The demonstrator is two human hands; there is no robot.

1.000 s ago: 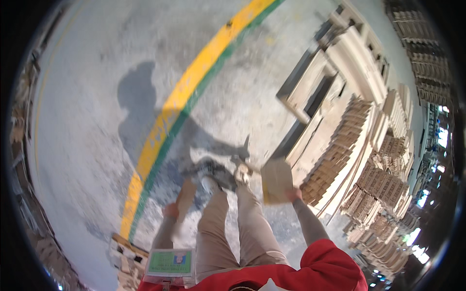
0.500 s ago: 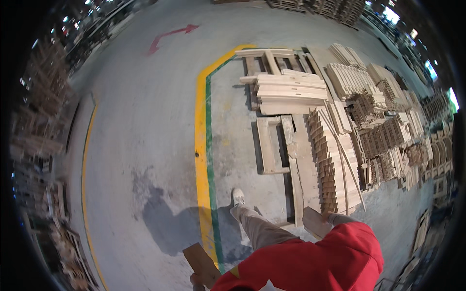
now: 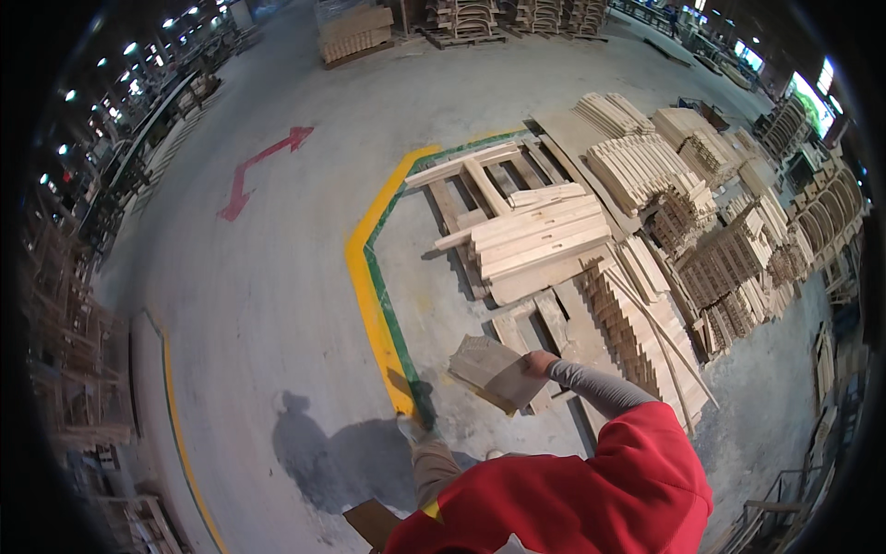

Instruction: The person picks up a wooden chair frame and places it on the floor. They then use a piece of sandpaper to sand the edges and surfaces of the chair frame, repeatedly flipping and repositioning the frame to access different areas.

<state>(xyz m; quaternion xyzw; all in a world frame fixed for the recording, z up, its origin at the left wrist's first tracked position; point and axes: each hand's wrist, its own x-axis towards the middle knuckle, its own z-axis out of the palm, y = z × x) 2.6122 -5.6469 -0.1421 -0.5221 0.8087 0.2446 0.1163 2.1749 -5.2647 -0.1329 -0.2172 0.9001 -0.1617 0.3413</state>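
My right hand (image 3: 538, 363) is closed on the right edge of a flat greyish-tan board (image 3: 496, 371), held out in front of me above the floor; whether it is wood or stiff card I cannot tell. Down by my left side, a brown board (image 3: 372, 523) sticks out past my red top. The left hand that carries it is almost wholly hidden at the lower edge. Just beyond the greyish board lies a wooden pallet (image 3: 506, 325), partly covered by it.
Pale planks (image 3: 540, 235) lie stacked on a pallet ahead. Rows of cut wooden parts (image 3: 637, 171) and long thin strips (image 3: 660, 323) fill the right. A yellow floor line (image 3: 371, 294) runs along my left, and a red arrow (image 3: 263, 166) marks the floor farther off.
My right hand has swung the greyish board forward and to the left, away from my side. My feet have stepped, and the view has tilted up and turned. The brown board stays low at left.
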